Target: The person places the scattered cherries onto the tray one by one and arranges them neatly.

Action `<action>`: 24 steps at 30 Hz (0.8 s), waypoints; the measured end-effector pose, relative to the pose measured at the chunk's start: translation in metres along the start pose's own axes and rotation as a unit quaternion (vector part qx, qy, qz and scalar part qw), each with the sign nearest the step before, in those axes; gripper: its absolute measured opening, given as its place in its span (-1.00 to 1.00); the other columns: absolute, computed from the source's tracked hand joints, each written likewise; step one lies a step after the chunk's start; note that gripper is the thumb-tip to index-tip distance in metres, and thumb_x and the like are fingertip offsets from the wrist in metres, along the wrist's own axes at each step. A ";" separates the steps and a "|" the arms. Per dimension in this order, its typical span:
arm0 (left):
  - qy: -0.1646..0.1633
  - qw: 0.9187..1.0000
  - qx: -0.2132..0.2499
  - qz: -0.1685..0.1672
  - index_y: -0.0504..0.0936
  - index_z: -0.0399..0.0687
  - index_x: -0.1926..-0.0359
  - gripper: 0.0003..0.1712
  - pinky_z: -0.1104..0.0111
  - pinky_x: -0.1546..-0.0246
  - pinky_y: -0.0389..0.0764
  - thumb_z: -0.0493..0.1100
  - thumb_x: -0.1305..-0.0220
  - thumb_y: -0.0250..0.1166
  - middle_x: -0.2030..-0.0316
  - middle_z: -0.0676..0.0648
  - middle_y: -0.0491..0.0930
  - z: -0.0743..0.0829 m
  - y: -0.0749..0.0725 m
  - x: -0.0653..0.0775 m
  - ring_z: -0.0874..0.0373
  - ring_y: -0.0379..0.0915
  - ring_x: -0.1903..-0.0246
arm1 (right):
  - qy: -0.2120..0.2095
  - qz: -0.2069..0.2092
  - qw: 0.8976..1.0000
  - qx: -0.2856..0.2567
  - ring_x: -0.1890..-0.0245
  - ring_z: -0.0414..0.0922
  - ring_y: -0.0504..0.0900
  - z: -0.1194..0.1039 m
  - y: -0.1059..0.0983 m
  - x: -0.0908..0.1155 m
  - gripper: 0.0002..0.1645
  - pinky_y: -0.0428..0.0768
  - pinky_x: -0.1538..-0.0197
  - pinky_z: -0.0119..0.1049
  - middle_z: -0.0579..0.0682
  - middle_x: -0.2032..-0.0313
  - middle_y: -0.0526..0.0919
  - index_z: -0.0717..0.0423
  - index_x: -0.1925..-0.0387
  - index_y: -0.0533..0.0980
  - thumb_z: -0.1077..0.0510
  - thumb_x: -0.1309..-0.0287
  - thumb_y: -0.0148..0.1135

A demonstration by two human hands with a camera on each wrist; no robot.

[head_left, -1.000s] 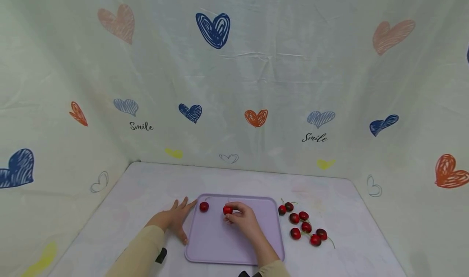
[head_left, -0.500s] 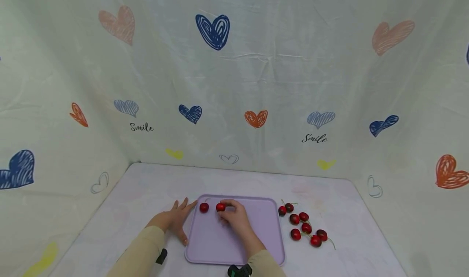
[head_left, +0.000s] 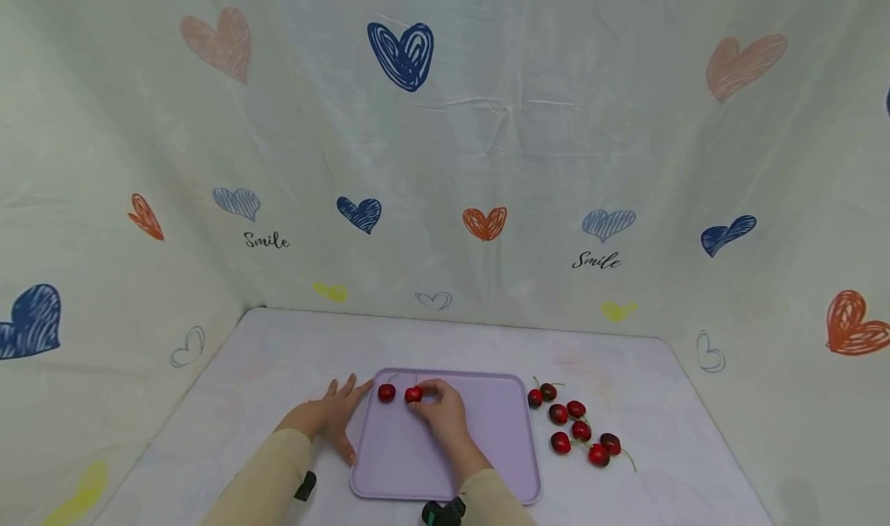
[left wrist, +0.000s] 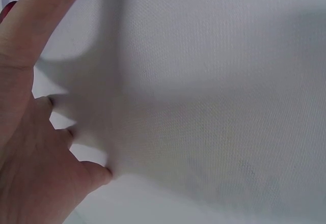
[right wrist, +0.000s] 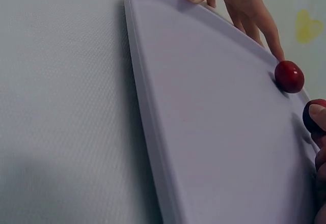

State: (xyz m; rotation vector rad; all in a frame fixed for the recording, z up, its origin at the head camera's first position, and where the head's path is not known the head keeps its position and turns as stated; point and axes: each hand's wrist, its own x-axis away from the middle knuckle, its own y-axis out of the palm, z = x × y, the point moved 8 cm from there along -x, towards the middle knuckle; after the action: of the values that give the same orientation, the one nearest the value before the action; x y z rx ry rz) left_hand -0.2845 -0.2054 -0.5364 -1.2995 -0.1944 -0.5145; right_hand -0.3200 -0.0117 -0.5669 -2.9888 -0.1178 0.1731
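Note:
My right hand (head_left: 443, 416) pinches a red cherry (head_left: 413, 395) between thumb and fingers, close over the far left part of the lilac tray (head_left: 445, 472). Just left of it another cherry (head_left: 386, 392), stem pointing up, lies on the tray near its back left corner. My left hand (head_left: 335, 418) is spread along the tray's left edge, its thumb and a fingertip at the rim. In the right wrist view the held cherry (right wrist: 311, 117) shows only in part at the right edge, with the lying cherry (right wrist: 289, 77) beyond it.
To the tray's right several dark red cherries (head_left: 580, 431) with stems lie loosely grouped on the white tabletop (head_left: 647, 402). A pale curtain (head_left: 528, 163) printed with hearts hangs behind the table and at both sides.
My right hand has carried its cherry leftward over the tray, closer to the lying cherry, with little movement in the last half second. The left hand has stayed at the tray's edge.

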 end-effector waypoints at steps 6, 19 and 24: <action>0.000 1.000 0.009 0.009 0.06 -0.16 -0.46 0.46 -0.50 -0.04 0.13 0.09 0.43 0.71 -0.42 -0.46 -0.04 -0.001 0.000 -0.001 -0.57 -0.20 -0.34 | 0.013 0.012 0.998 0.056 0.29 -0.16 0.59 0.003 0.001 0.001 -0.67 0.52 0.17 -0.32 -0.06 0.32 0.69 0.19 0.25 0.63 0.32 0.15 0.53; 0.013 1.000 0.016 0.009 0.04 -0.18 -0.47 0.49 -0.49 -0.06 0.09 0.12 0.45 0.71 -0.41 -0.49 -0.04 -0.008 0.006 -0.007 -0.62 -0.20 -0.32 | 0.004 0.030 0.995 0.094 0.33 -0.21 0.51 0.004 0.001 0.002 -0.67 0.46 0.18 -0.31 -0.16 0.41 0.59 0.13 0.28 0.65 0.25 0.18 0.56; 0.018 1.000 0.017 0.012 0.04 -0.15 -0.47 0.46 -0.49 -0.07 0.09 0.12 0.42 0.70 -0.41 -0.48 -0.03 -0.009 0.011 -0.010 -0.62 -0.19 -0.32 | -0.001 0.038 0.995 0.093 0.33 -0.21 0.50 0.004 -0.001 0.004 -0.66 0.47 0.16 -0.29 -0.16 0.40 0.57 0.14 0.28 0.64 0.23 0.19 0.56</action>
State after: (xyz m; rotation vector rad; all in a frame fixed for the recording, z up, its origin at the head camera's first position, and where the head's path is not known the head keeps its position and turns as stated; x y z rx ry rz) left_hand -0.2893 -0.2096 -0.5522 -1.2574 -0.1580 -0.5122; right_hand -0.3162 -0.0100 -0.5715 -2.8084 0.0128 0.1844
